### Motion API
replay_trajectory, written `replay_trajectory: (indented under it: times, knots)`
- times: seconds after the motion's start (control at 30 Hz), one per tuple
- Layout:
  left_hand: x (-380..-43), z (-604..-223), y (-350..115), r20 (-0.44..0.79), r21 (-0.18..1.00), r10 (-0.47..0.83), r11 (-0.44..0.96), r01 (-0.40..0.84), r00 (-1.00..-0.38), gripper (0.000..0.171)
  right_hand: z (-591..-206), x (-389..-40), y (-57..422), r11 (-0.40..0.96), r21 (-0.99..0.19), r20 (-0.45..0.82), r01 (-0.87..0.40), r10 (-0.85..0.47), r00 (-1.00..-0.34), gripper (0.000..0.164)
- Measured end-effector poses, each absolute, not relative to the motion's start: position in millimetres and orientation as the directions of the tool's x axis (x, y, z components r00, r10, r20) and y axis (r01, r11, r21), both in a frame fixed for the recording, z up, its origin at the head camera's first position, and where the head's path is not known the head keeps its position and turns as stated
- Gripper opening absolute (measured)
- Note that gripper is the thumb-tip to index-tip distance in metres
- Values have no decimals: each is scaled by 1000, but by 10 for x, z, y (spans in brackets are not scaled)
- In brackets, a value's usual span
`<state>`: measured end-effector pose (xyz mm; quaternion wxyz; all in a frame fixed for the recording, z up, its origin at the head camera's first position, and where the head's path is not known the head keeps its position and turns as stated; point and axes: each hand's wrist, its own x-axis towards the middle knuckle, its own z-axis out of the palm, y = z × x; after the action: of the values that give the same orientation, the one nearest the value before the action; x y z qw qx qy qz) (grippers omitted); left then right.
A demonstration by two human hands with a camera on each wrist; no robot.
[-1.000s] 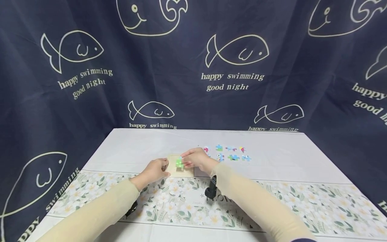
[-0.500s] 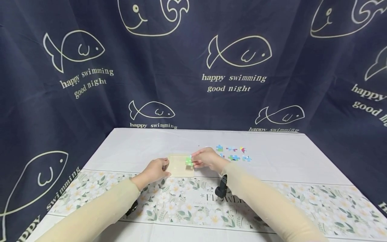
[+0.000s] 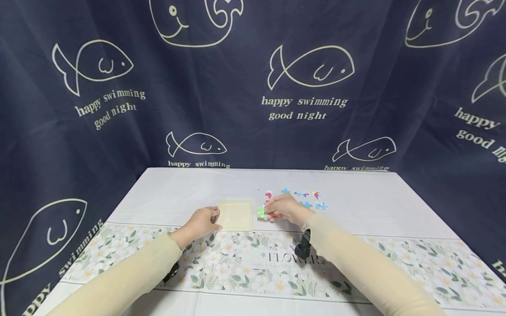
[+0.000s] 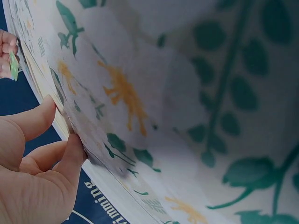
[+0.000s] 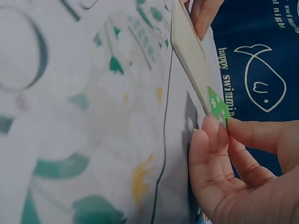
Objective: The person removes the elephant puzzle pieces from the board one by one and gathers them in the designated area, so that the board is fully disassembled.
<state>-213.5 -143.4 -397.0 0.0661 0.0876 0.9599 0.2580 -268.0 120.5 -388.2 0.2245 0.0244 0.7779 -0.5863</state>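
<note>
A green jigsaw piece with white spots [image 3: 261, 212] is pinched between the thumb and fingers of my right hand [image 3: 285, 208], a little right of the puzzle tray. In the right wrist view, the jigsaw piece [image 5: 218, 105] slants up from the fingertips, held above the table. My left hand [image 3: 200, 222] holds the left edge of the shallow cream puzzle tray [image 3: 236, 228]. Its thumb and fingers touch that edge in the left wrist view, where the hand [image 4: 44, 172] covers part of the tray.
Several loose jigsaw pieces in blue, red and yellow lie at the back right, among them a blue piece [image 3: 321, 206] and a red-and-yellow piece [image 3: 316, 194]. A flowered band [image 3: 237, 267] crosses the white tablecloth [image 3: 189, 184]. A dark fish-print curtain [image 3: 245, 87] hangs behind.
My right hand has carried the green jigsaw piece rightward, from over the tray to beyond its right edge. My left hand has stayed at the tray's left edge.
</note>
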Motion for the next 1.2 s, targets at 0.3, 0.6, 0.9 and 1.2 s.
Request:
replay_trajectory:
  times: [0.3, 0.6, 0.9, 1.2]
  knots:
    - [-2113, -3964, -1455, -83, 515, 206, 847, 134, -975, 58, -3922, -2631, 1318, 361, -886, -375, 292, -185, -908, 19]
    - [-2103, -4010, -1479, -86, 523, 200, 843, 127, -976, 60, -3962, -2606, 1354, 465, -840, -366, 282, -100, -925, 13]
    - [-2099, -4005, -1475, -72, 509, 205, 849, 141, -976, 60, -3982, -2595, 1364, 483, -835, -344, 263, -85, -935, 9]
    - [-2104, -4004, -1523, -94, 495, 245, 852, 169, -965, 62, -4014, -2587, 1339, 511, -823, -317, 249, -49, -947, 8]
